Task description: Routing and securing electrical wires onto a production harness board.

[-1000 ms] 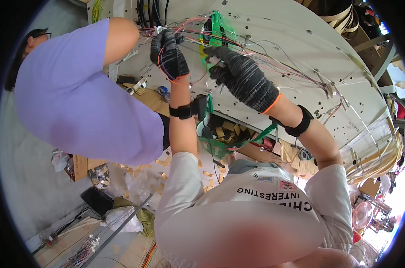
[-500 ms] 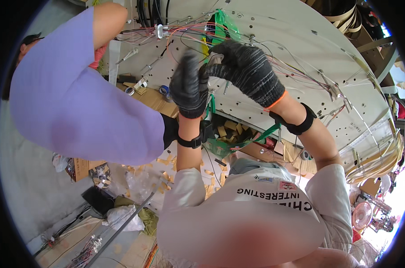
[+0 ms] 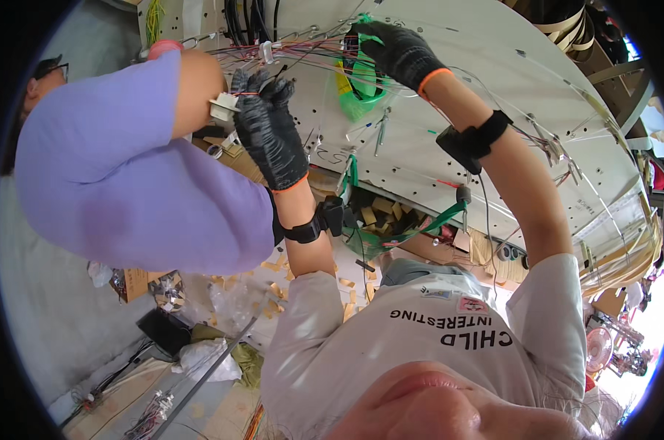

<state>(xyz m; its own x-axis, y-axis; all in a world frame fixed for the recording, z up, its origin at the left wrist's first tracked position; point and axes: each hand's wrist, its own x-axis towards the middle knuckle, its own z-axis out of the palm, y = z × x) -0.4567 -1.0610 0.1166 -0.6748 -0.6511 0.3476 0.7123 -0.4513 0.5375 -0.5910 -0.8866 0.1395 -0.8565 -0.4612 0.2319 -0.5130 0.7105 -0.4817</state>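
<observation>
My left hand [image 3: 270, 136], in a dark grey knit glove with an orange cuff, is raised beside a white plastic connector [image 3: 223, 106]. A thin red wire runs from the connector to its bent fingers, which close on it. My right hand [image 3: 401, 55], gloved alike, reaches to the top of a green plastic container [image 3: 363, 88] on the pale board [image 3: 420, 132]. Its fingers stretch over the container's upper edge, thumb apart; nothing shows in them. A bundle of thin coloured wires [image 3: 303, 50] runs across the board between the hands.
At my left a person in a purple top [image 3: 141, 176] sits close, an arm near my left hand. Metal pins [image 3: 382, 128] stand up from the board. Below its edge sits a green-rimmed bin with brown pieces [image 3: 383, 213]. A black cable [image 3: 487, 213] hangs from my right wrist strap.
My hands have moved apart: the left one toward the person in purple, the right one up to the green container. The white connector now shows beside my left hand.
</observation>
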